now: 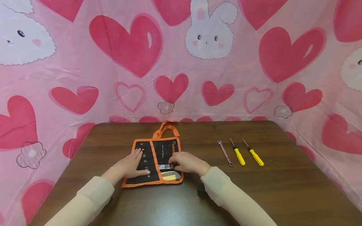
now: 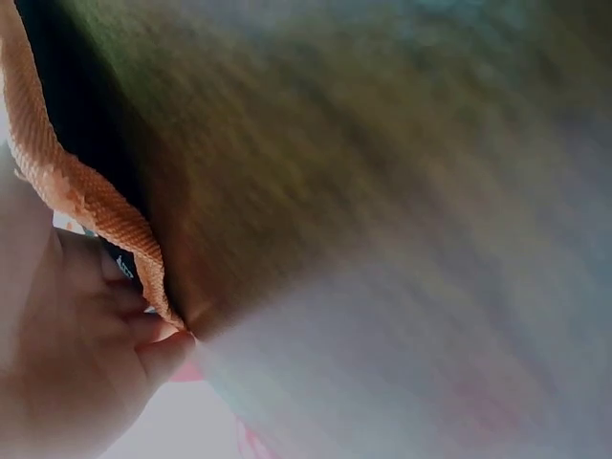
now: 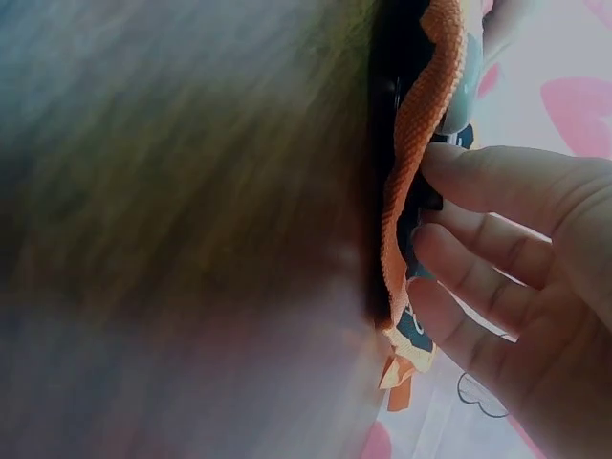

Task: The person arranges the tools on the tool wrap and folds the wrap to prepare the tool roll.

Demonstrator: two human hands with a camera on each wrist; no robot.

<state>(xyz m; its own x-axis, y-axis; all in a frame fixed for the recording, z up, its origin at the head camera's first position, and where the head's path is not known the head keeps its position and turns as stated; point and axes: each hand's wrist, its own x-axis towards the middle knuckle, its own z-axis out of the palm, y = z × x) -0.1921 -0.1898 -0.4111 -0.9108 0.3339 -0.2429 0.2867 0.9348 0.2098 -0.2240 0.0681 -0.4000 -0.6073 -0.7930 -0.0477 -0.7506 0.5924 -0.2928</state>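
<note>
A black tool pouch (image 1: 147,171) with orange trim lies unfolded on the table. Numbers from 6 to 14 run down its left panel. My left hand (image 1: 127,164) rests on that panel with its fingers spread. At the right panel, my right hand (image 1: 189,161) pinches the end of a small clear packet (image 1: 165,166) sitting in a pocket. In the right wrist view, the thumb (image 3: 497,182) and fingers close in around a dark end at the pouch's orange edge (image 3: 406,172). Just below, a yellow and grey utility knife (image 1: 171,176) sticks out of its pocket.
To the right of the pouch lie a combination wrench (image 1: 225,153) and two yellow-handled screwdrivers (image 1: 239,157), (image 1: 256,157). Orange straps (image 1: 165,130) extend from the pouch's far edge. A pink heart-patterned cloth (image 1: 175,69) hangs behind the brown table (image 1: 198,201).
</note>
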